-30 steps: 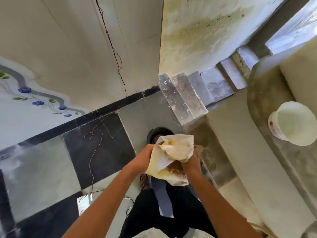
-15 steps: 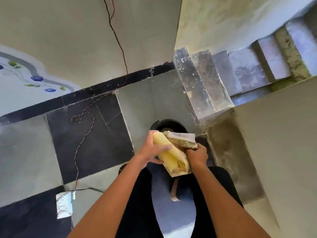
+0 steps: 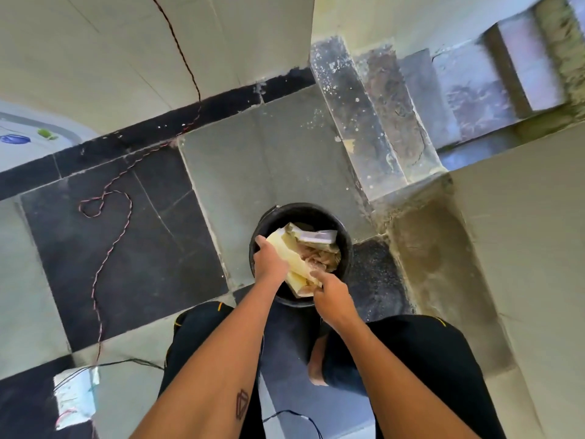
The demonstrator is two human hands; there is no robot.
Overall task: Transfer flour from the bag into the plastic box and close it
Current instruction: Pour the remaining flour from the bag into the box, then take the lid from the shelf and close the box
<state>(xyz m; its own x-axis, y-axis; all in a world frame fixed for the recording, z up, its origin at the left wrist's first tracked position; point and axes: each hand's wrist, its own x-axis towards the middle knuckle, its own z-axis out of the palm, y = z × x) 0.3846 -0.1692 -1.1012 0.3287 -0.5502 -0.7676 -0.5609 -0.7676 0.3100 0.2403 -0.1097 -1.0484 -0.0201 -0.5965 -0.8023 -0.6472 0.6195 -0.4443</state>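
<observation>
Head view, looking straight down. My left hand (image 3: 269,259) and right hand (image 3: 329,289) both reach into a black bucket (image 3: 343,248) that stands on the tiled floor (image 3: 126,242) at the foot of the steps (image 3: 373,128). Between them lies the crumpled, pale-yellow flour bag (image 3: 292,261), folded over and sitting on top of other paper scraps (image 3: 316,237) inside the bucket. The left hand lies over the bag's upper-left edge with fingers curled onto it; the right hand pinches the bag's near end. The plastic box does not appear in this view, so I cannot tell whether it has been closed.

I judge this to be the disposal of the emptied bag. To do it well, I would press the bag down with both hands until it sits below the rim, keep the folded mouth turned inward so leftover flour does not puff out, and let go only once it stays put. A red-and-white wire (image 3: 104,210) lies on the floor, well apart to the left.
</observation>
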